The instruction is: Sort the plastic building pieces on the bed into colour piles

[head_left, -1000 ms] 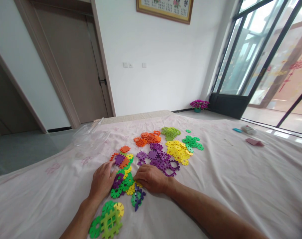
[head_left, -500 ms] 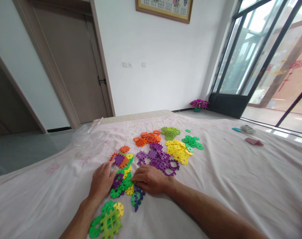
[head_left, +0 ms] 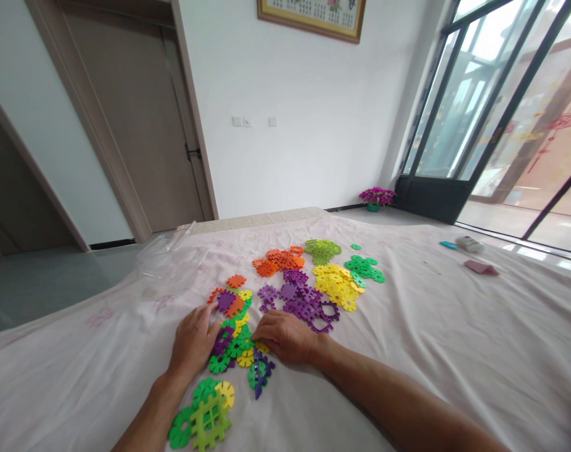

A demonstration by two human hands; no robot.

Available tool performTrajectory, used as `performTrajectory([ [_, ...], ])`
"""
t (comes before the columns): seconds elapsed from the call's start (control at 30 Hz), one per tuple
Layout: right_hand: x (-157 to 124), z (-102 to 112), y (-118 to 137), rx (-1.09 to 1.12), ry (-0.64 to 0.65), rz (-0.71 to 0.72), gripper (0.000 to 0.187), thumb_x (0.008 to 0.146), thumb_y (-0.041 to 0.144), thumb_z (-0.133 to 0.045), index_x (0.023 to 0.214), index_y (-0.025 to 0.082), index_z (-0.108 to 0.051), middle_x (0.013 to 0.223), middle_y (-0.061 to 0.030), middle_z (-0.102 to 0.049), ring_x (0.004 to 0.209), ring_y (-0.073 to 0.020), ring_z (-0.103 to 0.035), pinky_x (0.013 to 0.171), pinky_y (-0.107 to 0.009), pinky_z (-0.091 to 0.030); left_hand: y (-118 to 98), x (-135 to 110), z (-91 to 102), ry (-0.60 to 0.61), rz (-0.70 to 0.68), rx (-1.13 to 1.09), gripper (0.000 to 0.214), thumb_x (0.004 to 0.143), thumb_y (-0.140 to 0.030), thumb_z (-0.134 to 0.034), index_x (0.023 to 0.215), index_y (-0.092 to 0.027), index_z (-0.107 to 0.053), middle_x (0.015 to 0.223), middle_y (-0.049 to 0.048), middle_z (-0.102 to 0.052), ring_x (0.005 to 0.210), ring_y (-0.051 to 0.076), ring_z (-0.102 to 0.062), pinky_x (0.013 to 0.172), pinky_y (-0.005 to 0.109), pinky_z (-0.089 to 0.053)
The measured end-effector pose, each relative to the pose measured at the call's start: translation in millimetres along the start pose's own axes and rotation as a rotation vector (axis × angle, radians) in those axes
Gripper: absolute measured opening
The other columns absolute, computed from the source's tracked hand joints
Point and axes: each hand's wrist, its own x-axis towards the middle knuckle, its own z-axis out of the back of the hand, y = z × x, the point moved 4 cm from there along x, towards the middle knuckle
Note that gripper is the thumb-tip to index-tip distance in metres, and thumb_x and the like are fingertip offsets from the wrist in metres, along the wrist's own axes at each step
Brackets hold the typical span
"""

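Flat plastic interlocking pieces in several colours lie on a pale pink sheet (head_left: 431, 351). My left hand (head_left: 193, 342) rests palm down on the left edge of a joined cluster of green, purple and yellow pieces (head_left: 235, 344), fingers curled onto it. My right hand (head_left: 285, 336) lies on the cluster's right side, fingers bent and pressed on the pieces. A green grid assembly (head_left: 205, 417) sits near my left forearm. A purple and green piece (head_left: 261, 373) lies just below my right hand.
Sorted heaps lie farther out: purple (head_left: 304, 300), yellow (head_left: 336, 285), orange (head_left: 278, 262), light green (head_left: 321, 250) and dark green (head_left: 365, 269). A clear plastic bag (head_left: 172, 257) is at the far left. Small items (head_left: 468, 245) lie at the far right. A door and glass doors stand behind.
My right hand has shifted slightly over the cluster, fingers sliding left then back. The left hand and the heaps stay put.
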Motion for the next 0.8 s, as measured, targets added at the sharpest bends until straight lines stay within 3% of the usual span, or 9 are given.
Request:
performTrajectory([
  [0.43,-0.6,2.6,0.7,-0.002,-0.006,-0.010,0.020,0.094,0.017,-0.046,0.103,0.020,-0.064,0.092,-0.0057,-0.065,0.089,-0.0161,-0.057,0.082,-0.027,-0.043,-1.3,0.4,1.5,0.011,0.015,-0.003,0.041,0.089,-0.026,-0.043,0.127,-0.017,-0.055,0.130,0.0092,-0.060,0.120,0.022,-0.053,0.105,0.038,-0.037],
  [0.53,-0.8,2.8,1.6,0.012,0.003,0.003,0.022,0.094,0.025,-0.048,0.110,0.019,-0.062,0.093,-0.0068,-0.064,0.088,-0.0171,-0.056,0.082,-0.029,-0.042,-2.6,0.4,2.5,0.008,0.006,-0.004,0.041,0.089,-0.026,-0.043,0.127,-0.017,-0.055,0.129,0.0092,-0.061,0.120,0.022,-0.054,0.105,0.038,-0.037],
  [0.67,-0.3,2.9,4.2,0.015,0.008,0.021,0.043,0.090,0.044,-0.056,0.124,0.017,-0.057,0.098,-0.0093,-0.062,0.090,-0.0196,-0.054,0.082,-0.032,-0.042,-3.3,0.3,3.4,0.004,0.003,0.001,0.041,0.088,-0.026,-0.043,0.127,-0.017,-0.055,0.128,0.0096,-0.061,0.119,0.022,-0.055,0.105,0.037,-0.037],
  [0.8,2.2,2.0,6.1,-0.038,0.046,-0.004,0.040,0.092,0.049,-0.051,0.117,0.020,-0.061,0.093,-0.0076,-0.060,0.085,-0.0187,-0.052,0.077,-0.030,-0.040,-1.6,0.3,1.9,0.004,0.008,-0.002,0.041,0.087,-0.025,-0.044,0.126,-0.018,-0.056,0.127,0.0090,-0.062,0.118,0.022,-0.056,0.104,0.037,-0.038],
])
